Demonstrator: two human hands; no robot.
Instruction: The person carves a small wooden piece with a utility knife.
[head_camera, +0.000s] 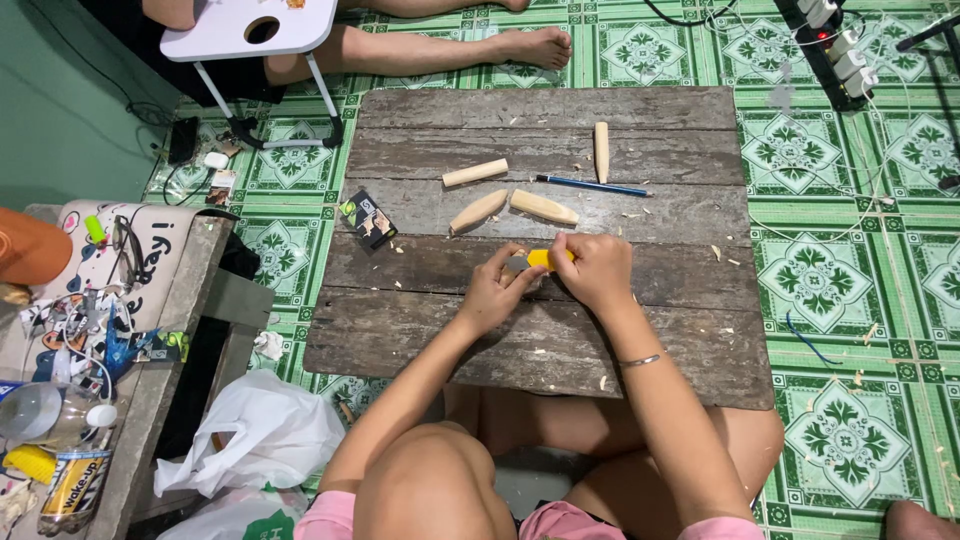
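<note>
Fingers of both hands clamped on yellow knife (540, 259), small black packet (368, 219) left, on wooden board (420, 340)

Your left hand (492, 295) and right hand (596, 270) meet at mid-bench (420, 340), and the boards to either side of them lie bare but for shavings. Ahead, four carved wooden pieces (544, 206) and a blue pencil (592, 185) cross your path; a small black packet (369, 219) sits forward left. The bench's far strip is open.
</note>
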